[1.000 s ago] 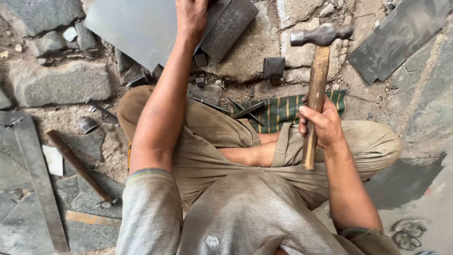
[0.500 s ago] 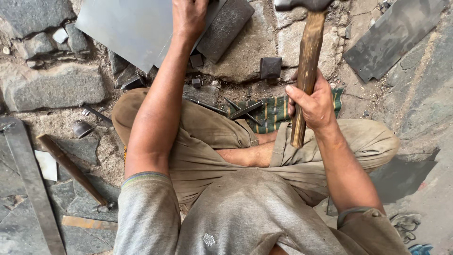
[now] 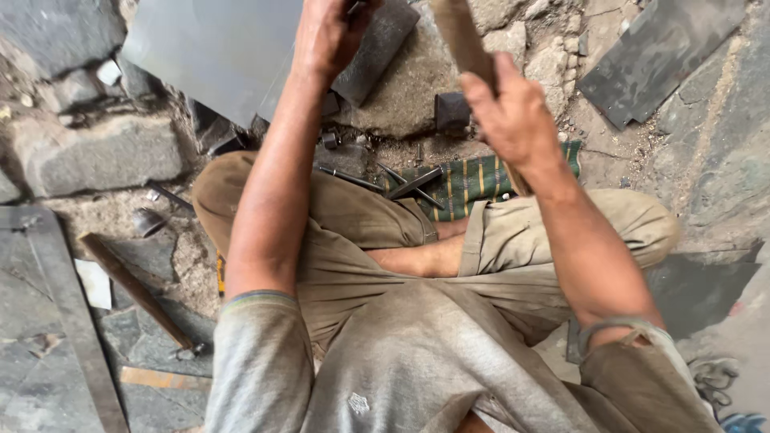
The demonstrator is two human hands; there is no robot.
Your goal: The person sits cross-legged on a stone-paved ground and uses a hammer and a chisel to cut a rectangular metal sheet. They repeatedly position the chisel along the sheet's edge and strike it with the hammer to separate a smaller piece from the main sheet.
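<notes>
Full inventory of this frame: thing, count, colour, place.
metal sheet: 1, grey, top left, under left hand
hammer handle: 1, brown wood, in right hand, head out of frame
small block: 1, dark, ground top centre
striped cloth: 1, green and yellow, beside the knees
metal tools: several, dark, on and beside the cloth
wooden stick: 1, brown, left ground
slate slab: 1, dark grey, top right
left hand: on the sheet's edge
right hand: gripping the handle
</notes>
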